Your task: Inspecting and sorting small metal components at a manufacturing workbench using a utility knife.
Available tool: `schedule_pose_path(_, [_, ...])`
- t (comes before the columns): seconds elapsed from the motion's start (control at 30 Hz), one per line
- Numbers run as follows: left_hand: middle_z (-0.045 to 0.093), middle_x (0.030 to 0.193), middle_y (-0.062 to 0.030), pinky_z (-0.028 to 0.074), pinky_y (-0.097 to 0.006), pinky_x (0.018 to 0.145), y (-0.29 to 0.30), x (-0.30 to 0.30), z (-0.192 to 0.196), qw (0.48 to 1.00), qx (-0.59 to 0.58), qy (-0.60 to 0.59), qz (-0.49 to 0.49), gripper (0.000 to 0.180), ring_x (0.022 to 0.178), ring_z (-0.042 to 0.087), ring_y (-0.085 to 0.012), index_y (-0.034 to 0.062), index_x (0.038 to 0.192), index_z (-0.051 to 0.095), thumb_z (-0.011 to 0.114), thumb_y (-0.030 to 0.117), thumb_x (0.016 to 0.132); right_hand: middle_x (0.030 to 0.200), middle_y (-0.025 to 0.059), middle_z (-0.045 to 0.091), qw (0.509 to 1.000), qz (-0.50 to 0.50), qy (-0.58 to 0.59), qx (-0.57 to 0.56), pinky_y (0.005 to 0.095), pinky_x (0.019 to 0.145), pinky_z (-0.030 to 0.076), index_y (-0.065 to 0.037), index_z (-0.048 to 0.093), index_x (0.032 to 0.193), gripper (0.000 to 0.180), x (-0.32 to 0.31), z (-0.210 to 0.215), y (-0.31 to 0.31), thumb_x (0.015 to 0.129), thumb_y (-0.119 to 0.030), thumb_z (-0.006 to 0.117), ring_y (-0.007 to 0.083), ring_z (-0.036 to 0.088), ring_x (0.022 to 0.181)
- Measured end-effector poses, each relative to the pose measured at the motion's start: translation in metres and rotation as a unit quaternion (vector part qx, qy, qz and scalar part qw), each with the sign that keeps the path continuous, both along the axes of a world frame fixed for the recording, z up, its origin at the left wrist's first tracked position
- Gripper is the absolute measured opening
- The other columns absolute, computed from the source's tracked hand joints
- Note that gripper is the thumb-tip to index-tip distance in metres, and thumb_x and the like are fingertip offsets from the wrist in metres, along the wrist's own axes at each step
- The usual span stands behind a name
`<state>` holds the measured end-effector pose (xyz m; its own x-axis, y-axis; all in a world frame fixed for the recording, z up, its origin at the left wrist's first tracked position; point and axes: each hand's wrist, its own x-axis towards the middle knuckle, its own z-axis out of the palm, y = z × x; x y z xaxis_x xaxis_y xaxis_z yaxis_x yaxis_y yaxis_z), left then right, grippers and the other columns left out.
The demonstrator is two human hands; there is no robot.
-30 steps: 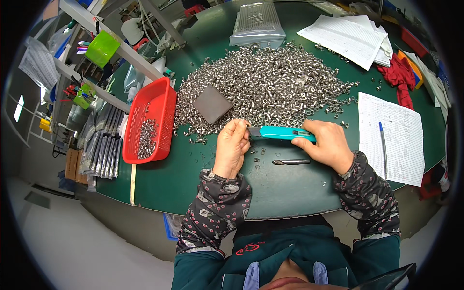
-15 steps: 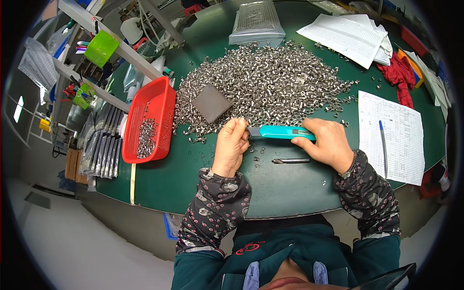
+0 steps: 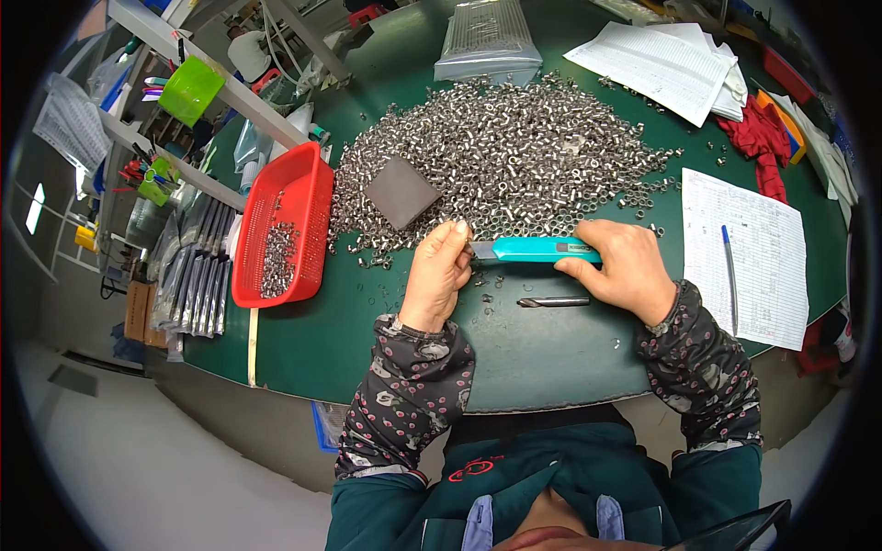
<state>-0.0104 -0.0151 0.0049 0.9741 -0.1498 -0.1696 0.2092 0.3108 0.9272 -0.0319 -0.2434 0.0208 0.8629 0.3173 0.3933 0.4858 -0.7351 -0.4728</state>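
Observation:
My right hand [image 3: 623, 269] grips a turquoise utility knife [image 3: 537, 249] held level over the green table [image 3: 514, 358], blade end pointing left. My left hand [image 3: 439, 273] has its fingers pinched at the knife's blade tip, apparently on a small metal piece too small to make out. Just beyond both hands spreads a big heap of small silvery metal nuts [image 3: 514, 156]. A dark metal drill bit [image 3: 553, 301] lies on the table just below the knife.
A red plastic basket [image 3: 280, 234] with some nuts stands to the left. A dark grey square pad [image 3: 401, 192] rests on the heap's edge. Paper sheets with a pen [image 3: 730, 275] lie right, a red cloth [image 3: 763, 138] beyond. Bagged parts [image 3: 487, 41] sit far back.

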Motion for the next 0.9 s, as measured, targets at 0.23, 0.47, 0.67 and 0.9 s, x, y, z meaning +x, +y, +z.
schedule_pose_path(0.23, [0.038, 0.058, 0.0051, 0.019, -0.015, 0.035, 0.005, 0.002, 0.002, 0.999, 0.005, 0.021, -0.049, 0.019, 0.043, 0.027, -0.0006, 0.0104, 0.072, 0.048, 0.048, 0.022, 0.087, 0.062, 0.0106, 0.052, 1.0, 0.005, -0.027, -0.009, 0.0407, 0.051, 0.039, -0.005, 0.05, 0.069, 0.031, 0.001, 0.0, -0.002, 0.069, -0.033, 0.063, 0.0305, 0.053, 0.059])
schedule_pose_path(0.47, [0.035, 0.055, 0.0061, 0.018, -0.016, 0.035, 0.008, 0.002, 0.007, 0.994, 0.018, 0.055, -0.091, 0.021, 0.041, 0.024, -0.0007, 0.0112, 0.069, 0.044, 0.048, 0.021, 0.087, 0.061, 0.009, 0.048, 0.999, 0.007, -0.034, -0.035, 0.0374, 0.05, 0.039, -0.005, 0.053, 0.072, 0.028, 0.0, 0.005, -0.005, 0.068, -0.031, 0.064, 0.0281, 0.052, 0.058])
schedule_pose_path(0.67, [0.034, 0.054, 0.0075, 0.016, -0.016, 0.034, 0.011, 0.002, 0.006, 0.99, 0.021, 0.077, -0.118, 0.021, 0.04, 0.022, 0.0001, 0.0123, 0.069, 0.043, 0.048, 0.021, 0.087, 0.064, 0.0088, 0.048, 0.993, 0.017, -0.103, -0.048, 0.0366, 0.052, 0.039, -0.003, 0.052, 0.071, 0.029, 0.002, 0.008, -0.007, 0.064, -0.027, 0.067, 0.0271, 0.052, 0.061])
schedule_pose_path(0.9, [0.035, 0.052, 0.0051, 0.019, -0.015, 0.034, 0.012, 0.003, 0.007, 0.982, 0.013, 0.103, -0.158, 0.018, 0.042, 0.027, -0.0015, 0.0101, 0.071, 0.044, 0.048, 0.017, 0.087, 0.063, 0.0062, 0.044, 0.982, 0.021, -0.168, -0.079, 0.0343, 0.053, 0.037, -0.006, 0.051, 0.07, 0.028, 0.004, 0.014, -0.01, 0.059, -0.025, 0.068, 0.0233, 0.048, 0.06])
